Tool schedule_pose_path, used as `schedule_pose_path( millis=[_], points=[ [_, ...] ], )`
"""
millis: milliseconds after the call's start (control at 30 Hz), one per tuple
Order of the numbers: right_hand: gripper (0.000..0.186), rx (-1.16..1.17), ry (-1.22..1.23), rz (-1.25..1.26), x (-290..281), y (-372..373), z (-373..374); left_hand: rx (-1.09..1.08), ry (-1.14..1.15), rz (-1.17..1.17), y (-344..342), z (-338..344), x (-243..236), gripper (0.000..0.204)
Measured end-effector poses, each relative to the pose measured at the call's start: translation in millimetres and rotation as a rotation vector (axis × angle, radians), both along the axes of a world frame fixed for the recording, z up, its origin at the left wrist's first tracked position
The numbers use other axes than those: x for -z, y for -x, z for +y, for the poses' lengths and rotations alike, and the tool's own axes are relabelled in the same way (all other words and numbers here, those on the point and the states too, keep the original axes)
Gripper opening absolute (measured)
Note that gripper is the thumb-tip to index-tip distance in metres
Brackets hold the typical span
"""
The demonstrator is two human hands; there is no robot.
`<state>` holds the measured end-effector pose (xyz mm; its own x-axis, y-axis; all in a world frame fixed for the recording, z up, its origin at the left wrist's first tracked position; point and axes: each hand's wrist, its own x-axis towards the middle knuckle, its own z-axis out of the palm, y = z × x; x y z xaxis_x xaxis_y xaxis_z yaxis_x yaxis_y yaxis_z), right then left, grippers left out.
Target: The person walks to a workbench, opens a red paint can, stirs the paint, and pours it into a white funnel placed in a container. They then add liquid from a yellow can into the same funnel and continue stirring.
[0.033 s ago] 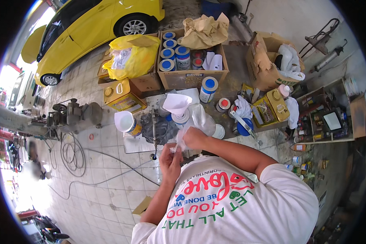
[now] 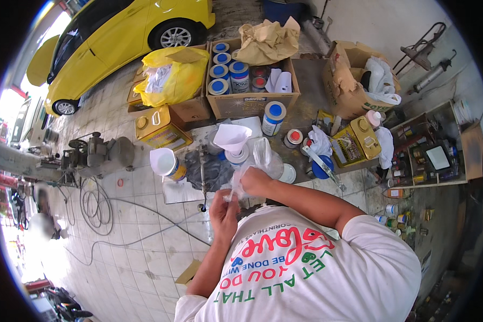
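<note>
My left hand (image 2: 224,213) and my right hand (image 2: 256,183) meet close to my body, both with fingers closed. Between them is a bunched piece of thin clear plastic (image 2: 235,188), like a bag; its full shape is hidden by my fingers. Just beyond my right hand stands another clear plastic bag (image 2: 262,153), with a round white lid or tin (image 2: 287,173) beside it. A white paper cone (image 2: 232,138) sits in the top of a can (image 2: 236,157) ahead of my hands. Left of that, a spray gun (image 2: 202,172) lies over dark crumpled sheeting (image 2: 190,170).
Further left is a tin (image 2: 175,170) with white paper in its mouth. Beyond stand a yellow square can (image 2: 163,129), a blue-lidded can (image 2: 274,118) and a carton of cans (image 2: 252,104). At right are a red-capped tin (image 2: 293,138) and another yellow can (image 2: 358,140). A hose (image 2: 145,206) crosses the tiles.
</note>
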<state>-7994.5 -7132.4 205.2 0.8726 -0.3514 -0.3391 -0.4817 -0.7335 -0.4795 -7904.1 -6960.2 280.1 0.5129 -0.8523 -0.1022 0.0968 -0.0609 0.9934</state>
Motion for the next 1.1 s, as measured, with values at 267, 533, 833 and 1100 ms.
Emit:
schedule_pose_path(
  millis=[267, 533, 833, 1100],
  points=[
    [0.036, 0.142, -0.063, 0.006, 28, 20, 16, -0.048, 0.036, 0.092, -6, 8, -3, 0.015],
    [0.042, 0.002, 0.138, 0.129, 10, 11, 17, -0.043, 0.122, -0.027, -5, 3, 3, 0.018],
    [0.071, 0.487, -0.343, -0.066, -15, 110, 9, -0.068, 0.044, 0.044, -16, 5, 6, 0.018],
    [0.076, 0.484, -0.339, -0.149, 20, 98, 16, -0.187, 0.129, 0.241, -6, -8, 4, 0.015]
  ],
)
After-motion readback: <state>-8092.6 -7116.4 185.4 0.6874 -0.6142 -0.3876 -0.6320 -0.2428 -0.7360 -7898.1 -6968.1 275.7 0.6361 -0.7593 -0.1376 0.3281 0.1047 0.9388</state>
